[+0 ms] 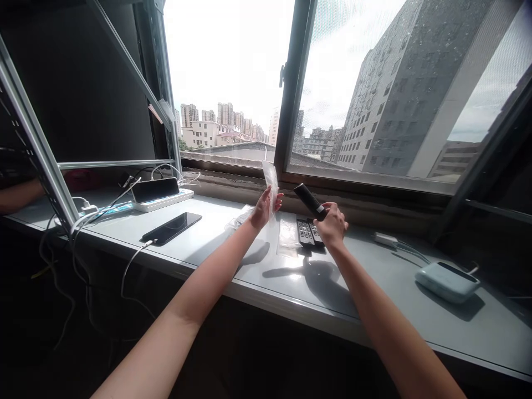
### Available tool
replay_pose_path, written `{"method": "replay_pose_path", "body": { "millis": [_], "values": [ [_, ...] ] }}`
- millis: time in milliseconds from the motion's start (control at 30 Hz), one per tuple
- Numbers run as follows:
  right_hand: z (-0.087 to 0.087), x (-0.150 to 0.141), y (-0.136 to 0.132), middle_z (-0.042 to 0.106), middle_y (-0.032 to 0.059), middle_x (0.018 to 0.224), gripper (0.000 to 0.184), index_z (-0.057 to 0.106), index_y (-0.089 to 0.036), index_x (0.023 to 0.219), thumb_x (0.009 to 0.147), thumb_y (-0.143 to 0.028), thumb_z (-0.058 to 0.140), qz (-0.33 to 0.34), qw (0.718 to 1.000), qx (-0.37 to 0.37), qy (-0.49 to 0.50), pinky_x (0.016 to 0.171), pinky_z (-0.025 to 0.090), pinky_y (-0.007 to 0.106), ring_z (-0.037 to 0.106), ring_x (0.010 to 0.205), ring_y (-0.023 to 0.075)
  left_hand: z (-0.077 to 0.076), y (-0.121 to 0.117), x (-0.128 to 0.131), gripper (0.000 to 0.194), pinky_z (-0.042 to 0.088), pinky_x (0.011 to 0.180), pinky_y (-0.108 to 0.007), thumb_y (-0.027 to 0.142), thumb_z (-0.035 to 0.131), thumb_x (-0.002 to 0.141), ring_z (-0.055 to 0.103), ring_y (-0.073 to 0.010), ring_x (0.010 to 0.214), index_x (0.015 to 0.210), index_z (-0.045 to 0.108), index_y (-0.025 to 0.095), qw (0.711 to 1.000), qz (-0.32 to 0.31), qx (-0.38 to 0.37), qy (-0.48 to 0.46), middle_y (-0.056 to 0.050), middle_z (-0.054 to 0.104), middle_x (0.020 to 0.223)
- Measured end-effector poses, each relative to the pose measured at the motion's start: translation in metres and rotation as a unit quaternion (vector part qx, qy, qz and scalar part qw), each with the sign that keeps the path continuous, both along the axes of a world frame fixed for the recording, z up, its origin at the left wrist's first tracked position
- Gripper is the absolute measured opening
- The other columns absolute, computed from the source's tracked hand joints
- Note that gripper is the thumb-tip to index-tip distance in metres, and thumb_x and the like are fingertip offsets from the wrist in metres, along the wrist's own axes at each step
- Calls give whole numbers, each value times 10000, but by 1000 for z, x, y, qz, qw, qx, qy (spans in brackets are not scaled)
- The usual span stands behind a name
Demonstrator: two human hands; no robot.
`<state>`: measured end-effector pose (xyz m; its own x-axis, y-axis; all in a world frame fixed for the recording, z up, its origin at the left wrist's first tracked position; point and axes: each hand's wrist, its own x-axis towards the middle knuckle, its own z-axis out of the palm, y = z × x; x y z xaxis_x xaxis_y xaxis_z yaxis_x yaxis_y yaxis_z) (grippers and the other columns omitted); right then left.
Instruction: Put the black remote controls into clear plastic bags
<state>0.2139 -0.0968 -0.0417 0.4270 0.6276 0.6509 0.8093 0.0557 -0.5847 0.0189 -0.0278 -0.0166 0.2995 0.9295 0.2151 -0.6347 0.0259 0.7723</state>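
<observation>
My left hand point(262, 209) is closed on a clear plastic bag point(270, 180), which stands up out of the fingers near the window. In my right hand point(331, 223) is a black remote control point(308, 198), tilted with its far end up and to the left. Below and between the hands, black remotes with many buttons point(306, 231) lie side by side on the table, partly behind my right hand. Beside them on the left lies a flat clear bag point(288, 235). More crumpled clear plastic point(240, 218) rests behind my left wrist.
A black phone point(172, 228) with a white cable lies left on the table point(216, 244). Behind it another phone point(155, 190) leans on a white power strip point(166, 200). A pale blue device point(448, 281) sits at right. Metal shelf posts stand left; another person's arm point(20, 195) shows there.
</observation>
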Motion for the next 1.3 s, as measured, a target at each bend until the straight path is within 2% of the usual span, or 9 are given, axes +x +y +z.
{"method": "replay_pose_path", "body": {
  "millis": [133,433,533,700,867,967,1067,1167,1300],
  "values": [
    [0,-2,-1,627,75,996,366,479,-247,999,653,-169,570,9,1000,3,-8,861,379,473,542,1019,320,1,-3,0,419,466,726,-238,481,535,949,600,-117,714,1235,651,198,1000,-1,3,0,-59,698,965],
    [6,-8,-7,688,67,1044,300,513,-243,972,703,-146,604,18,998,-51,-14,877,388,442,597,1066,315,2,-5,0,403,457,743,-243,471,498,971,602,-111,708,1217,659,196,1000,2,5,7,-46,701,942],
    [7,-10,-7,714,61,1019,220,566,-244,941,737,-185,625,28,997,-66,-13,857,412,430,633,1020,307,2,-4,0,400,455,745,-245,463,500,972,605,-110,705,1208,663,183,1000,2,7,5,-48,702,935],
    [6,-12,-7,738,57,956,139,656,-263,906,775,-304,675,44,996,-72,-5,732,449,372,667,913,294,2,-5,0,398,464,720,-229,457,482,984,608,-105,688,1202,660,176,1000,2,6,4,-48,708,930],
    [9,-13,-9,750,66,970,216,698,-247,977,822,-392,657,67,994,-89,5,707,447,325,676,941,285,4,-2,0,416,485,667,-226,430,484,985,609,-107,636,1296,598,179,1000,12,-12,-12,-47,714,899],
    [11,-14,-8,751,69,890,268,683,-219,1025,856,-417,615,108,988,-99,48,694,455,306,680,909,275,6,0,-3,432,496,626,-225,431,463,993,602,-108,601,1337,556,188,999,22,-24,-40,-43,718,871],
    [13,-17,-8,706,46,739,328,643,-192,1069,877,-449,573,197,964,-103,143,598,459,285,656,702,225,8,1,-6,431,498,586,-223,457,393,1013,596,-110,579,1297,566,182,996,31,-42,-69,-47,716,845],
    [17,-23,-13,610,-9,643,372,592,-182,1102,871,-474,571,289,918,-128,238,475,412,260,529,490,150,9,5,-9,450,497,586,-229,478,357,1020,592,-120,577,1260,577,167,993,44,-57,-97,-52,704,812],
    [21,-29,-22,561,-43,668,493,540,-183,1162,781,-454,695,367,869,-161,289,428,358,229,441,462,96,7,11,-13,503,501,637,-262,525,339,1010,596,-146,603,1281,566,166,986,65,-80,-132,-71,696,834]
  ]
}}
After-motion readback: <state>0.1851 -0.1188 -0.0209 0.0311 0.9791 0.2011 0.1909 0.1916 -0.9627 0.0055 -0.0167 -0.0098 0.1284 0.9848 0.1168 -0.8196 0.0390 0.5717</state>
